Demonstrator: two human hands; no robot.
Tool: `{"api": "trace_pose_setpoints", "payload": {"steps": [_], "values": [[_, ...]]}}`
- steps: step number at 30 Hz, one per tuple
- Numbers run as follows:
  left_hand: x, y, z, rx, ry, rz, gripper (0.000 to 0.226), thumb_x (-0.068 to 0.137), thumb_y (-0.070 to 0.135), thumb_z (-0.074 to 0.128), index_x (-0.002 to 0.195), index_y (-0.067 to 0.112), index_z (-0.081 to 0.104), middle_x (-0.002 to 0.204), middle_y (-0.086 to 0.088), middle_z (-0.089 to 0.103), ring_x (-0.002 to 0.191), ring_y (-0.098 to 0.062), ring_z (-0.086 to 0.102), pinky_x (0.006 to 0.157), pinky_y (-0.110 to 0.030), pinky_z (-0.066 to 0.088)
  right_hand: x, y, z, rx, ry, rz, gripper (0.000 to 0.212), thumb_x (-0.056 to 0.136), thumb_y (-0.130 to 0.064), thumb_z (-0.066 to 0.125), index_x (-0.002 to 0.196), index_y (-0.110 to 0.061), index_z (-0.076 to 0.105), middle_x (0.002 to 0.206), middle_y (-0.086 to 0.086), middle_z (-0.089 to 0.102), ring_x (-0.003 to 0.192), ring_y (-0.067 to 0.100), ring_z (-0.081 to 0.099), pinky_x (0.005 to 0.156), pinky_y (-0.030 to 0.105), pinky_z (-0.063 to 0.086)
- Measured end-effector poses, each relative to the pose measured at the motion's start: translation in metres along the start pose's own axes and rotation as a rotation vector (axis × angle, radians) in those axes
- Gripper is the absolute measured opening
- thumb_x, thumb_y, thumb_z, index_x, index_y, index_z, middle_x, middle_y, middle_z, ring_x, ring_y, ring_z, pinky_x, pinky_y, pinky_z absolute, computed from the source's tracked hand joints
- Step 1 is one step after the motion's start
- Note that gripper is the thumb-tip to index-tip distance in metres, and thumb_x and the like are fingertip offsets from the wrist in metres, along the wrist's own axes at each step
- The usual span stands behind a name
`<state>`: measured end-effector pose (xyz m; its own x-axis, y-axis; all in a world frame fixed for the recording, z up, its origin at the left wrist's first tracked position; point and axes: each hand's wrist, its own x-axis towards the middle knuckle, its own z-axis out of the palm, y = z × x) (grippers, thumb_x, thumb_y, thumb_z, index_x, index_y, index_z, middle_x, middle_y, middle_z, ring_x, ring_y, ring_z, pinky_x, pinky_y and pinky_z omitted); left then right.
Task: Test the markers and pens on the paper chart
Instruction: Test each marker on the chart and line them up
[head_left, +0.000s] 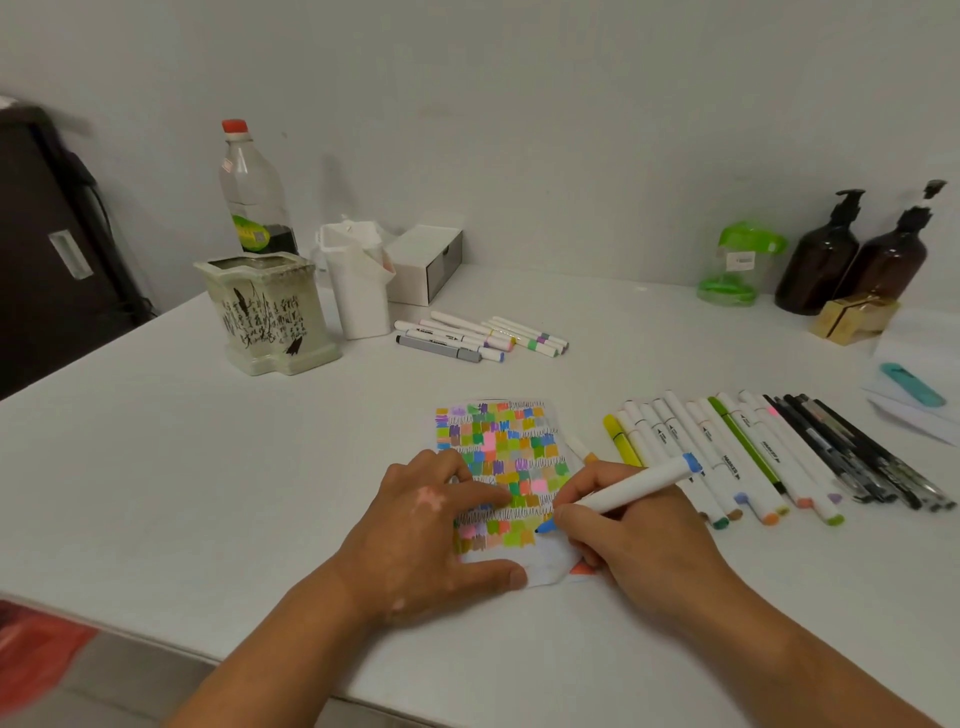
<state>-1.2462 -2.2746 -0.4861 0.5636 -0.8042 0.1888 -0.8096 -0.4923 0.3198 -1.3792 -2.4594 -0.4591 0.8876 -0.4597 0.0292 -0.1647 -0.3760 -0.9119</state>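
Table (208, 493) bearing the chart (501, 441) at centre front, pinned flat by the left hand (426, 535) with fingers spread and empty, while the right hand (639, 545) pinches a blue marker (628, 486), tip on the chart's lower rows, beside a row of markers (727, 457).

One paper chart (498, 457) on the desk (208, 493). Two hands: left (431, 525), right (634, 535). One blue marker (623, 488) in the right hand. Two marker groups, at 12 o'clock (478, 338) and 3 o'clock (769, 457); individual counts uncertain. Two brown pump bottles (852, 254). One clear bottle (254, 192). One ceramic pot (265, 312).
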Motion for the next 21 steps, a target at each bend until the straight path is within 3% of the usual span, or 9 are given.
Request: {"api": "trace_pose_setpoints", "payload": {"steps": [3,7,11,21], "values": [[0.0001,0.0001,-0.0002,-0.001,-0.009,0.0,0.084,0.063,0.095,0.044,0.134,0.05,0.051,0.112,0.023,0.039,0.109,-0.001,0.035,0.094,-0.022,0.033,0.0005,0.0004,0.001,-0.008,-0.005,0.0,0.019,0.082,-0.016,0.077,0.073,-0.031,0.073,0.06,-0.009,0.067,0.055,0.004,0.064,0.049,0.02,0.053],[0.0001,0.0003,-0.0006,0.006,-0.017,-0.003,0.086,0.063,0.096,0.042,0.135,0.05,0.05,0.112,0.022,0.04,0.109,-0.002,0.037,0.095,-0.024,0.035,0.0011,0.0002,0.0,-0.079,-0.039,-0.002,0.014,0.078,-0.015,0.075,0.073,-0.028,0.073,0.07,-0.004,0.069,0.065,0.012,0.067,0.056,0.032,0.062],[-0.0001,0.0009,-0.0008,0.007,-0.019,-0.005,0.085,0.064,0.095,0.044,0.136,0.05,0.049,0.114,0.022,0.041,0.11,-0.002,0.036,0.096,-0.024,0.034,0.0011,0.0023,-0.0004,-0.08,0.004,-0.012,0.015,0.081,-0.019,0.076,0.075,-0.033,0.072,0.069,-0.008,0.069,0.063,0.007,0.067,0.052,0.026,0.059],[-0.0006,0.0034,-0.0032,0.007,-0.039,-0.019,0.084,0.065,0.093,0.045,0.137,0.05,0.049,0.117,0.021,0.043,0.11,-0.001,0.037,0.098,-0.025,0.037,0.0009,0.0003,-0.0003,-0.088,-0.015,0.022,0.015,0.08,-0.018,0.075,0.073,-0.03,0.071,0.07,-0.004,0.07,0.07,0.016,0.07,0.061,0.045,0.063]]}}
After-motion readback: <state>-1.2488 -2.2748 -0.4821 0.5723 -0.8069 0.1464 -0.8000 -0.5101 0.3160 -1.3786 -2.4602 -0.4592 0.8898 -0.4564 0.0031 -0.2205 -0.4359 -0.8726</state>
